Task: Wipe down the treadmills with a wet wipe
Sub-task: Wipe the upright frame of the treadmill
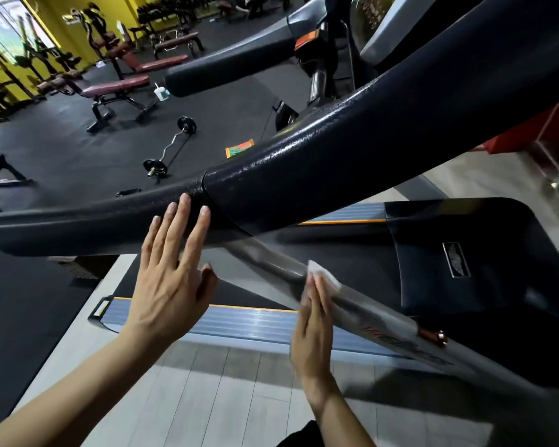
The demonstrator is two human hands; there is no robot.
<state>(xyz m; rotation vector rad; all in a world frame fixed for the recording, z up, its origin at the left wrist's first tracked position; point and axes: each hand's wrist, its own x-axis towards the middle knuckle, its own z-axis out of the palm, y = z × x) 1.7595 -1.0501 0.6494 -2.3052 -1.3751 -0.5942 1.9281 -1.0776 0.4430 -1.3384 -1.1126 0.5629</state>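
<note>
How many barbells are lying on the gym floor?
1: a curl barbell lies on the black floor beyond the treadmill handrail. Others may be hidden behind the equipment.

Gym floor and what rests on it

Black rubber floor (62,150) on the left, meeting pale plank flooring (213,391) nearer the camera; on the rubber lie a curl barbell (170,146) with small plates, a green-and-orange packet (240,147) and a clear bottle (161,93); a maroon-padded bench (117,91) stands there too; the treadmill deck (246,327) sits on the pale planks.
</note>
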